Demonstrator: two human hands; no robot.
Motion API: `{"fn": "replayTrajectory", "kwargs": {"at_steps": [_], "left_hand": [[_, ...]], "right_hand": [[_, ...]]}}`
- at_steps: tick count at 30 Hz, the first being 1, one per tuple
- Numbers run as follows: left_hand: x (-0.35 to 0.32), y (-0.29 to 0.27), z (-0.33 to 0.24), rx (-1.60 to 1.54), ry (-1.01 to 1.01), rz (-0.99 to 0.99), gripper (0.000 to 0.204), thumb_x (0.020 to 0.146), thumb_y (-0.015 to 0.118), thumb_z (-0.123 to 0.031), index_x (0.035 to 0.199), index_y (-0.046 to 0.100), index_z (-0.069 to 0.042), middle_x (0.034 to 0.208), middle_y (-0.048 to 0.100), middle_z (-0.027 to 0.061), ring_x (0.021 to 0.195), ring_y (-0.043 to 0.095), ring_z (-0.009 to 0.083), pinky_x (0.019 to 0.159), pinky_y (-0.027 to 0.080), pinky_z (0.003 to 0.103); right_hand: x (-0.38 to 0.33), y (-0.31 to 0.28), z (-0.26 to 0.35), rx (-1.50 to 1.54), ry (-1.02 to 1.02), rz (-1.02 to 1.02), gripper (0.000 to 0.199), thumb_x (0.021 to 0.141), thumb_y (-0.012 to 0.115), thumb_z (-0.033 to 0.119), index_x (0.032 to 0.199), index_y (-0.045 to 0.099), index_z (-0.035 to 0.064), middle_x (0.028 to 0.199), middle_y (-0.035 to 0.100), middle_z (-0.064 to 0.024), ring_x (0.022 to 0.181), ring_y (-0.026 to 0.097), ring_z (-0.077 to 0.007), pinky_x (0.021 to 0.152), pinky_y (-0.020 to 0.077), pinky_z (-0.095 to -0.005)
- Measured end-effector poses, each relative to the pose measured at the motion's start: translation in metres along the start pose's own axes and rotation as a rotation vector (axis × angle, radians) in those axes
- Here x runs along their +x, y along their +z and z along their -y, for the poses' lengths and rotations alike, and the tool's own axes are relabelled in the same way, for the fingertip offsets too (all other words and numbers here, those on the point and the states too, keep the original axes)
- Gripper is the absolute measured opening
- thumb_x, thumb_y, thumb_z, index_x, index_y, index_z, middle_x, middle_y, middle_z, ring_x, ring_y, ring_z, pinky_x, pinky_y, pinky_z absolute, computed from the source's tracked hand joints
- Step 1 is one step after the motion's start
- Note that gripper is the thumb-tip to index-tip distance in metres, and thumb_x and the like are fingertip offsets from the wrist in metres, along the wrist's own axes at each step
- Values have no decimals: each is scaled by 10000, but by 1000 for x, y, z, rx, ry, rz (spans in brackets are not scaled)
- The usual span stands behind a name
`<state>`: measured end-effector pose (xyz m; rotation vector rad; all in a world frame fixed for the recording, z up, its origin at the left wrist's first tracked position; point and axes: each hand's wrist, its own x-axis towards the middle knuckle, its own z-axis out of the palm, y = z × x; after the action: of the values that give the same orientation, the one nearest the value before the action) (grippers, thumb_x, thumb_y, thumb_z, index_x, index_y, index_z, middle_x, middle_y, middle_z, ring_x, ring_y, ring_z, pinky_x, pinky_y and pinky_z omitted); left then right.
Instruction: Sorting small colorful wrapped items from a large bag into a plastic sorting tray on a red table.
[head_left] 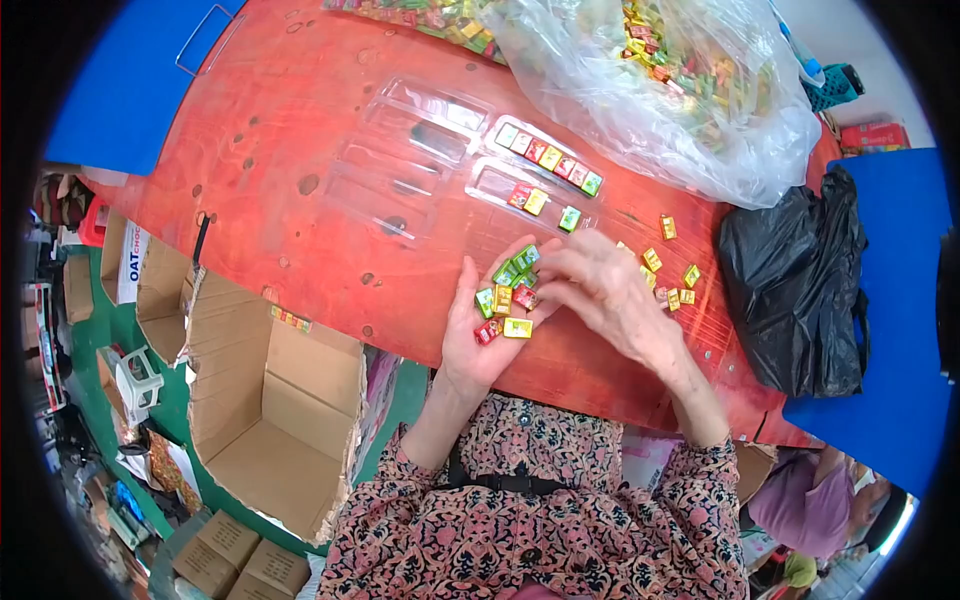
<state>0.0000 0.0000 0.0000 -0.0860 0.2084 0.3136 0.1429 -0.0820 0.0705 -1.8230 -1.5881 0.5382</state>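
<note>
My left hand (472, 345) is palm up, cradling several small wrapped candies (503, 299) in green, red and yellow. Over its fingertips my right hand (618, 300) is bent, its fingers drawn together; whatever is between them is hidden. Just beyond both hands lies a clear plastic tray (484, 187) with long compartments. A full row of candies (550, 157) fills its far compartment. The nearer one holds a red and a yellow candy (536, 203) side by side, with a green candy (569, 219) apart from them.
Loose candies (668, 228) lie right of my right hand. More empty clear trays (400, 165) sit to the left. A big clear bag of candies (690, 110) is at the back, a black plastic bag (795, 290) at the right. An open cardboard box (275, 400) stands below the red table's (270, 200) left edge.
</note>
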Motion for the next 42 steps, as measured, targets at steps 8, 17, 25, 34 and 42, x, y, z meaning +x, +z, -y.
{"fn": "replayTrajectory", "kwargs": {"at_steps": [8, 17, 25, 34, 42], "left_hand": [[1, 18, 4, 42, 18, -39, 597, 958, 279, -456, 1357, 309, -13, 1372, 369, 193, 1251, 391, 266, 1036, 325, 398], [1, 14, 2, 18, 17, -13, 641, 940, 312, -478, 1376, 268, -9, 1423, 262, 228, 1324, 262, 342, 1067, 245, 493], [-1, 11, 2, 54, 10, 0, 621, 941, 298, -496, 1362, 317, -40, 1406, 310, 209, 1316, 291, 322, 1054, 277, 455], [0, 13, 2, 81, 11, 5, 625, 938, 296, -503, 1362, 320, -44, 1402, 316, 210, 1311, 299, 327, 1047, 289, 446], [1, 14, 3, 62, 16, -11, 666, 926, 318, -508, 1373, 274, -17, 1410, 273, 244, 1313, 283, 353, 1054, 289, 477]], "right_hand": [[-5, 13, 9, -112, -99, 39, 192, 736, 650, 93, 889, 564, 14, 851, 539, -108, 822, 550, -263, 690, 458, -353], [24, -7, -24, 177, 403, -270, 138, 795, 630, 71, 815, 542, -34, 738, 634, -123, 665, 610, -164, 595, 467, -291], [28, 15, -39, -84, 274, -342, 131, 788, 627, 39, 878, 592, -49, 783, 627, -171, 685, 626, -244, 610, 481, -336], [25, 4, -37, 90, 375, -325, 180, 857, 584, 121, 971, 599, -16, 800, 623, -110, 708, 585, -143, 603, 457, -278], [28, -11, -35, 773, 487, -249, 304, 906, 515, 156, 1173, 502, 10, 946, 623, -43, 791, 537, -77, 685, 438, -200]]}}
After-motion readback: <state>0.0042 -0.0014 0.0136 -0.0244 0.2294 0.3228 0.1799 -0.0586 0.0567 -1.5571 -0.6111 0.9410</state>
